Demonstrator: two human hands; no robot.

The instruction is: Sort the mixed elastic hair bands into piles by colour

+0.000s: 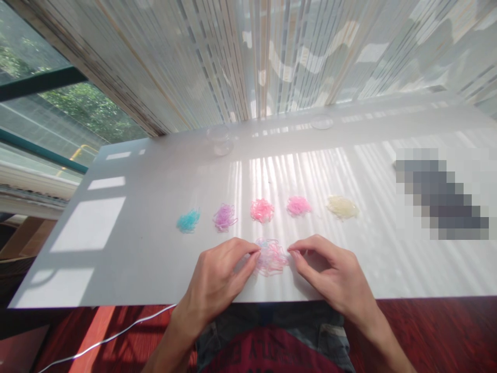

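Observation:
A loose mixed pile of thin pink, clear and bluish bands (272, 258) lies near the table's front edge, between my hands. My left hand (229, 269) pinches at the pile's left side, thumb and index finger together. At its right side my right hand (328, 267) is also in a pinch. What either hand holds is too small to make out. Behind the pile is a row of single-colour heaps: teal (188, 221), purple (224, 217), coral pink (262, 210), bright pink (298, 205) and pale yellow (342, 206).
The white table (147, 259) has clear round containers or lids (223, 147) and a clear disc (322, 123) near its back. A pixelated dark object (442, 197) is at the right. Striped curtains (217, 62) hang behind; a white cable (112, 336) runs below at the left.

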